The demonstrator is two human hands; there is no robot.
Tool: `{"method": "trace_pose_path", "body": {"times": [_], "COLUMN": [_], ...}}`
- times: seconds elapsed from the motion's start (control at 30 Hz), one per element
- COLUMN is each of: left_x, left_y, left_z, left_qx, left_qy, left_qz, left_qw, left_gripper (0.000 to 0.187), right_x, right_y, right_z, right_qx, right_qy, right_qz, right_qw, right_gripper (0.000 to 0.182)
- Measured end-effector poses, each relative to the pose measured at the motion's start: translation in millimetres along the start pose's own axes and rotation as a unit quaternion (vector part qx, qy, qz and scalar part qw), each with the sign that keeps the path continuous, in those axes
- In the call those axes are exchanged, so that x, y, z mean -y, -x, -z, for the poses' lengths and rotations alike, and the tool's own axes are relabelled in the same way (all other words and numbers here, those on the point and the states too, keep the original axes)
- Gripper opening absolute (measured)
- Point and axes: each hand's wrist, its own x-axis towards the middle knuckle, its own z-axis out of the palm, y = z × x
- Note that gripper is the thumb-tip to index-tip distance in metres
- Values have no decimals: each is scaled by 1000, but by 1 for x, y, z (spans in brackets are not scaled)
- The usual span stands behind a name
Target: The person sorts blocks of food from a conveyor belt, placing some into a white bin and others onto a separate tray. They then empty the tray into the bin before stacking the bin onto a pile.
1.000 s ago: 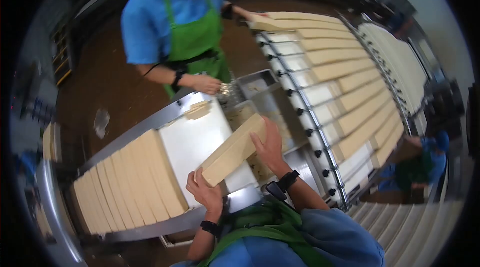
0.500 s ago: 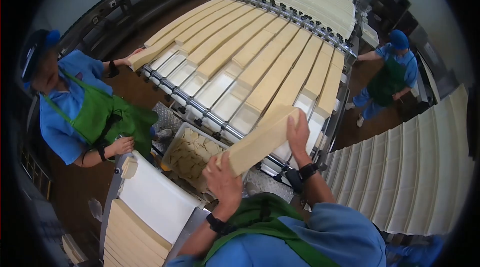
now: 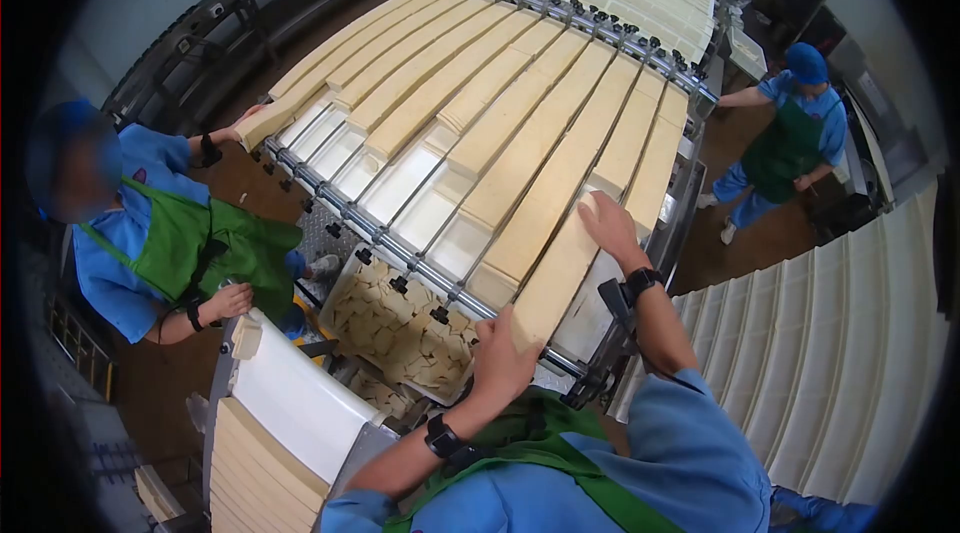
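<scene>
- The pale block (image 3: 560, 278), long and straight-edged, slants just right of and below the middle of the frame, over the front rail of the slotted rack (image 3: 395, 185).
- The left hand (image 3: 503, 358) grasps the block's lower end, at bottom centre; the right hand (image 3: 612, 226) grips it near its upper end. I can't tell whether its underside is resting on the lane.
- More long pale strips (image 3: 540, 148) fan out across the rack, side by side in its lanes, filling the upper middle of the frame.
- Below the rail, left of the left hand, a tub (image 3: 343, 278) is full of broken scraps (image 3: 400, 328).
- A white belt (image 3: 310, 373) runs along the lower left, with a row of pale slabs (image 3: 260, 463) packed close together on it.
- A co-worker in a green apron (image 3: 170, 233) stands at the left, one hand at the end of a strip; another worker (image 3: 790, 138) is at the upper right, an arm stretched towards the rack.
- Ridged white sheeting (image 3: 800, 353) spreads across the lower right.
</scene>
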Motion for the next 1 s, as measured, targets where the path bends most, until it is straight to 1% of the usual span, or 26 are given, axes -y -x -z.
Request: {"method": "trace_pose_path", "body": {"times": [0.07,0.1,0.13,0.17,0.2,0.27,0.3,0.33,0.37,0.4,0.47,0.5,0.53,0.57,0.6,0.67,0.7,0.77,0.8,0.87,0.9,0.97,1.0], "left_x": [1,1,0,-2,-2,4,6,5,4,3,0,0,1,2,3,-2,-3,1,2,2,0,-4,-4], "left_y": [-9,-13,-17,-20,-22,-38,-47,-52,-57,-61,-58,-55,-53,-52,-51,-49,-48,-49,-51,-52,-52,-51,-52], "left_z": [-1,-2,-4,-8,-11,-27,-33,-38,-44,-46,-45,-45,-45,-47,-49,-47,-45,-45,-45,-45,-44,-40,-39], "left_qx": [8,15,14,-4,-22,-34,-48,-48,-73,-97,-113,-128,-127,-151,-176,-169,-161,-161,-153,-155,-158,-137,-138], "left_qy": [11,24,23,21,20,30,41,42,42,43,49,54,51,50,49,54,61,55,53,47,46,56,53], "left_qz": [10,18,18,13,9,22,35,35,47,59,62,65,77,52,26,47,56,47,54,55,58,82,82], "left_qw": [1000,999,999,1000,1000,999,997,997,995,993,990,988,988,986,983,983,984,984,985,985,985,986,986], "left_gripper": [78,77,77,74,72,72,71,71,71,70,69,68,68,69,69,69,69,72,72,74,74,74,75], "right_x": [1,0,0,-1,4,15,15,14,13,15,22,24,26,28,32,39,42,48,50,53,56,65,64], "right_y": [-15,-17,-18,-20,-19,-12,-6,3,13,26,55,67,81,97,112,127,132,142,143,144,145,145,144], "right_z": [-2,-2,-3,-3,0,9,7,5,3,3,7,7,7,6,8,14,16,19,19,19,20,20,17], "right_qx": [124,124,92,59,59,-8,-7,-55,-102,-101,-51,-44,-15,15,28,77,83,144,147,154,157,167,162], "right_qy": [117,116,170,224,224,207,207,194,181,181,90,87,16,-55,-60,-90,-93,-21,-23,30,27,49,54], "right_qz": [3,3,26,48,48,-2,-2,19,41,42,83,83,78,69,65,78,77,72,73,74,77,48,52], "right_qw": [985,986,981,972,972,978,978,979,977,977,991,992,997,996,996,990,989,987,986,985,984,984,984], "right_gripper": [54,54,52,51,51,50,50,48,48,48,49,49,50,51,51,61,61,74,74,90,90,99,104]}}
